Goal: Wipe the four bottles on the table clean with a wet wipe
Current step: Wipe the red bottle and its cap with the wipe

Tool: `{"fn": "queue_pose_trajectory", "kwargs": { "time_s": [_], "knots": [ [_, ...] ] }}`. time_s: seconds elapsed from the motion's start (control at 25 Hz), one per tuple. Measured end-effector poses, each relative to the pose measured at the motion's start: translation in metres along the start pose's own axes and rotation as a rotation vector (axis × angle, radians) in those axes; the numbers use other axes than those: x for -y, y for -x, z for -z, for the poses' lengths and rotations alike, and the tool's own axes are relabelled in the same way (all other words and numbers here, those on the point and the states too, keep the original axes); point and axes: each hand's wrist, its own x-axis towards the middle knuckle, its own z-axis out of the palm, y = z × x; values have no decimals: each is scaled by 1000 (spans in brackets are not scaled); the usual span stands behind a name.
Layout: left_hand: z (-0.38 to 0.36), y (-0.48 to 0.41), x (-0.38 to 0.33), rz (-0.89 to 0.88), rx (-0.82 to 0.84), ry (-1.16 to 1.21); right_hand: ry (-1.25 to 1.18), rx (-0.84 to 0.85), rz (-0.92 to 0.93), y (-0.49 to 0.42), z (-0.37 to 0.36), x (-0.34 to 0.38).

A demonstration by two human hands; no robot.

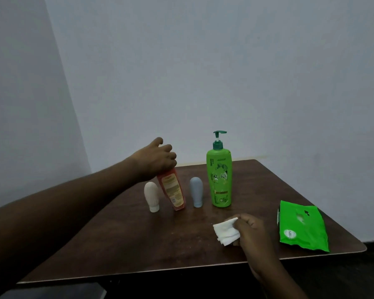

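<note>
Four bottles stand in a row on the dark wooden table (138, 244). From left to right they are a small cream bottle (152, 196), an orange bottle (172, 192), a small grey-blue bottle (196, 192) and a tall green pump bottle (219, 178). My left hand (158, 157) grips the top of the orange bottle, which leans to the left. In front of the green bottle, my right hand (252, 230) pinches a folded white wet wipe (226, 230) just above the table.
A green pack of wet wipes (300, 228) lies flat near the table's right edge. Pale walls meet in a corner behind the table. The table's front edge runs close to me.
</note>
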Motion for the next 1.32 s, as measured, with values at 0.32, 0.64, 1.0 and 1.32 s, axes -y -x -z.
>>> {"fn": "queue_pose_trajectory", "kwargs": {
  "time_s": [0.32,0.64,1.0,1.32],
  "knots": [
    [27,86,-27,287,128,652,-396,-123,-170,2,1,12],
    [4,138,-152,692,-9,1415,-103,-159,13,-1,10,23],
    [-11,140,-195,912,-220,1680,1206,154,450,37,-37,31],
    [-20,145,-203,927,-406,1725,1232,420,753,74,-123,13]
  ]
}}
